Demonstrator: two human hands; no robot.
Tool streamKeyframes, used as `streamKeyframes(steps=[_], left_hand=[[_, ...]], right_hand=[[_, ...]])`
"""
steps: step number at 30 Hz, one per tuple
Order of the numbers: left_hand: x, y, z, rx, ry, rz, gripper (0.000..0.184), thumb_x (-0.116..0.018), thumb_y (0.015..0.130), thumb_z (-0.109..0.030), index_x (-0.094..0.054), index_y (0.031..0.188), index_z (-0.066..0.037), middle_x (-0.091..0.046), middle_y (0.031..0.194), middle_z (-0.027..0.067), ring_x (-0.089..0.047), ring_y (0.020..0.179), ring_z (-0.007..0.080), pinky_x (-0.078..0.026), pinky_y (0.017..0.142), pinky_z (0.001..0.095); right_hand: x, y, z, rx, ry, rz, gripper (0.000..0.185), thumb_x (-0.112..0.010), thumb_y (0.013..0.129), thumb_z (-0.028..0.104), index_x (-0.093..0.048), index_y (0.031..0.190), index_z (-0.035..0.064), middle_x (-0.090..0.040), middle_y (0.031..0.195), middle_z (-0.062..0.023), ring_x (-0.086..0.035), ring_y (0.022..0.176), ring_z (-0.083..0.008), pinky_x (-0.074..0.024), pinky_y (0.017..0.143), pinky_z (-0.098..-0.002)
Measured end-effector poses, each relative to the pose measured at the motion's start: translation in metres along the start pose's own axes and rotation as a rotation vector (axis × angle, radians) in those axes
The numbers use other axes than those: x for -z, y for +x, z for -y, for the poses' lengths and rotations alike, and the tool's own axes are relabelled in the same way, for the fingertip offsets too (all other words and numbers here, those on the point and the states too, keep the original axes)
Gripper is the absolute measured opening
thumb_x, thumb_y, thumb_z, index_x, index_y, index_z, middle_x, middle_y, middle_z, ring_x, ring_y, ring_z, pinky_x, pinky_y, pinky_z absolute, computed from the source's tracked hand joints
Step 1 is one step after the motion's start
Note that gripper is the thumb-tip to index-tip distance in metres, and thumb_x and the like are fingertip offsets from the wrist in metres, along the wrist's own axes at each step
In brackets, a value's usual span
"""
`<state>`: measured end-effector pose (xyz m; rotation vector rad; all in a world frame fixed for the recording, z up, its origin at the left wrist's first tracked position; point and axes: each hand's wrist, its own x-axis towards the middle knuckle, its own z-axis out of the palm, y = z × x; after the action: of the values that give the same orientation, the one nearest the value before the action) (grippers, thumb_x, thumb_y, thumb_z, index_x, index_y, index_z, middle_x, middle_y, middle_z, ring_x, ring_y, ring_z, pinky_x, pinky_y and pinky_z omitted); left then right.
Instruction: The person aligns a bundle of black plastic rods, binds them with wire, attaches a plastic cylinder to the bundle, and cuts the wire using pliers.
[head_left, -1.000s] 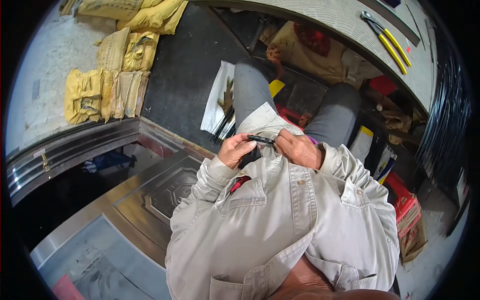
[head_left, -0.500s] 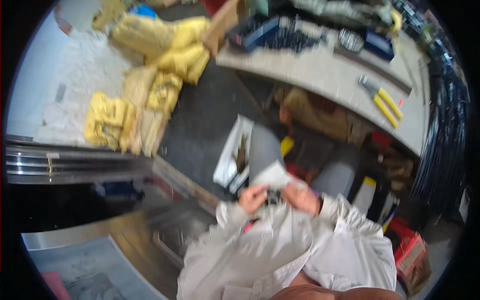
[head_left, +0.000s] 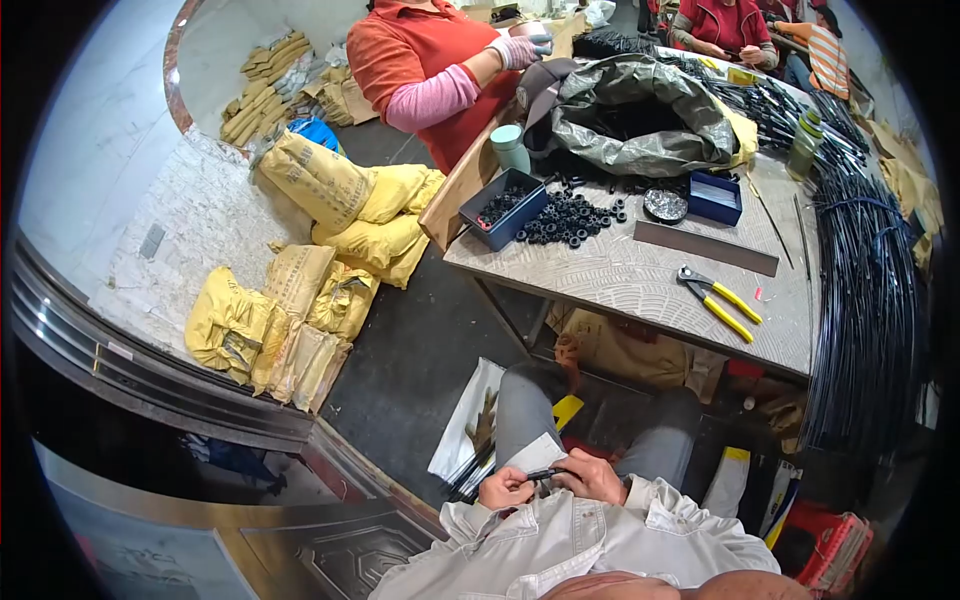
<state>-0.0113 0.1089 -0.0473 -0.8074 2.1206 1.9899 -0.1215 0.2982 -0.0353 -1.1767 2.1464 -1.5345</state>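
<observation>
A dark, thin, rod-like piece [head_left: 545,474] is held in front of my lap between my two hands. My left hand [head_left: 506,489] is closed around its left end, with the fingertips curled. Around the other end, my right hand [head_left: 592,475] is closed too, its fingers partly hiding the piece. A white sheet [head_left: 537,454] lies over my left thigh, just beyond the hands. Beside my left leg stands a white bag [head_left: 470,417] with thin dark rods in it.
The table [head_left: 590,265] ahead carries yellow-handled pliers [head_left: 720,302], a blue box [head_left: 503,210], small black rings [head_left: 572,220] and a metal strip [head_left: 705,248]. Black rods [head_left: 868,320] hang over its right side. Yellow sacks [head_left: 325,185] stand left. A co-worker in orange [head_left: 445,70] stands behind.
My view has tilted up, so more of the table and the co-workers show. The picture is sharper. Both hands stay together above my lap, and the dark piece between them now shows clearly.
</observation>
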Motion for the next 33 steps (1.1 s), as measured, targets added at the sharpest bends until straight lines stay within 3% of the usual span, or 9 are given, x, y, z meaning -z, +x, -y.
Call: streamKeyframes(steps=[4, 6, 9, 13, 22, 25, 26, 31, 33], left_hand=[[0.005, 0.004, 0.022, -0.171, 0.058, -0.103, 0.023, -0.070, 0.071, -0.011, -0.060, 0.089, 0.000, -0.063, 0.067, 0.0039, -0.058, 0.058, 0.0067, -0.047, 0.054, 0.0226], [0.005, -0.003, 0.010, -0.225, 0.441, -0.174, 0.021, -0.071, 0.071, -0.015, -0.063, 0.087, -0.005, -0.063, 0.064, 0.0044, -0.060, 0.055, 0.0108, -0.048, 0.053, 0.0257], [0.001, -0.004, 0.010, -0.617, 0.660, -0.325, 0.015, -0.071, 0.070, -0.019, -0.063, 0.077, -0.010, -0.061, 0.062, 0.0073, -0.061, 0.052, 0.0209, -0.047, 0.049, 0.0325], [-0.002, -0.011, 0.004, -0.437, 0.620, -0.186, 0.013, -0.070, 0.070, -0.019, -0.061, 0.075, -0.011, -0.059, 0.058, 0.0048, -0.059, 0.048, 0.0186, -0.046, 0.045, 0.0317], [-0.004, -0.006, -0.003, -0.581, 0.621, -0.212, 0.020, -0.067, 0.070, -0.017, -0.049, 0.073, -0.009, -0.052, 0.056, 0.0040, -0.053, 0.044, 0.0179, -0.044, 0.044, 0.0314], [-0.004, -0.004, -0.011, -0.333, 0.622, -0.042, 0.021, -0.065, 0.072, -0.023, -0.052, 0.078, -0.009, -0.057, 0.059, 0.0088, -0.059, 0.052, 0.0281, -0.047, 0.049, 0.0382], [-0.012, -0.003, -0.013, -0.335, 0.601, -0.194, 0.019, -0.064, 0.075, -0.024, -0.054, 0.081, -0.009, -0.061, 0.063, 0.0106, -0.062, 0.057, 0.0309, -0.047, 0.051, 0.0403], [-0.026, 0.006, -0.037, -0.465, 0.643, -0.153, 0.013, -0.056, 0.082, -0.019, -0.056, 0.076, -0.008, -0.056, 0.063, 0.0193, -0.056, 0.058, 0.0401, -0.044, 0.051, 0.0468], [-0.025, 0.005, -0.038, -0.449, 0.608, -0.136, 0.013, -0.057, 0.084, -0.019, -0.063, 0.084, -0.007, -0.060, 0.063, 0.0140, -0.062, 0.056, 0.0280, -0.047, 0.050, 0.0357]], right_hand=[[0.003, 0.004, 0.001, 0.039, 0.037, 0.175, 0.027, -0.068, 0.076, 0.014, -0.063, 0.102, 0.0074, -0.056, 0.075, -0.0120, -0.057, 0.069, -0.0299, -0.0452, 0.058, -0.0361], [-0.001, 0.005, 0.001, 0.056, 0.016, 0.106, 0.020, -0.065, 0.079, 0.025, -0.065, 0.093, 0.0113, -0.055, 0.073, -0.0091, -0.059, 0.064, -0.0284, -0.0468, 0.053, -0.0390], [-0.007, 0.002, -0.004, 0.099, -0.156, 0.006, 0.017, -0.064, 0.079, 0.028, -0.063, 0.081, 0.0106, -0.054, 0.070, -0.0086, -0.058, 0.057, -0.0289, -0.0463, 0.048, -0.0397], [-0.009, 0.001, 0.000, 0.126, -0.175, -0.004, 0.018, -0.065, 0.077, 0.025, -0.061, 0.075, 0.0068, -0.055, 0.066, -0.0106, -0.058, 0.056, -0.0296, -0.0458, 0.048, -0.0391], [-0.013, 0.001, 0.004, 0.071, -0.162, -0.155, 0.016, -0.068, 0.073, 0.020, -0.060, 0.077, 0.0061, -0.056, 0.067, -0.0110, -0.058, 0.056, -0.0295, -0.0461, 0.048, -0.0378], [-0.014, 0.002, 0.000, 0.073, -0.162, -0.128, 0.015, -0.068, 0.073, 0.019, -0.060, 0.079, 0.0067, -0.055, 0.066, -0.0105, -0.057, 0.057, -0.0290, -0.0453, 0.048, -0.0380], [-0.010, 0.004, 0.004, 0.090, -0.179, -0.153, 0.016, -0.067, 0.073, 0.018, -0.060, 0.081, 0.0070, -0.055, 0.067, -0.0102, -0.058, 0.058, -0.0286, -0.0454, 0.048, -0.0376], [-0.006, 0.003, 0.000, 0.067, -0.232, -0.281, 0.018, -0.066, 0.075, 0.015, -0.058, 0.087, 0.0057, -0.055, 0.071, -0.0103, -0.058, 0.060, -0.0285, -0.0452, 0.048, -0.0368], [0.002, 0.002, 0.006, -0.034, -0.211, -0.276, 0.015, -0.065, 0.075, 0.012, -0.058, 0.086, 0.0056, -0.053, 0.071, -0.0103, -0.057, 0.058, -0.0300, -0.0451, 0.048, -0.0375]])
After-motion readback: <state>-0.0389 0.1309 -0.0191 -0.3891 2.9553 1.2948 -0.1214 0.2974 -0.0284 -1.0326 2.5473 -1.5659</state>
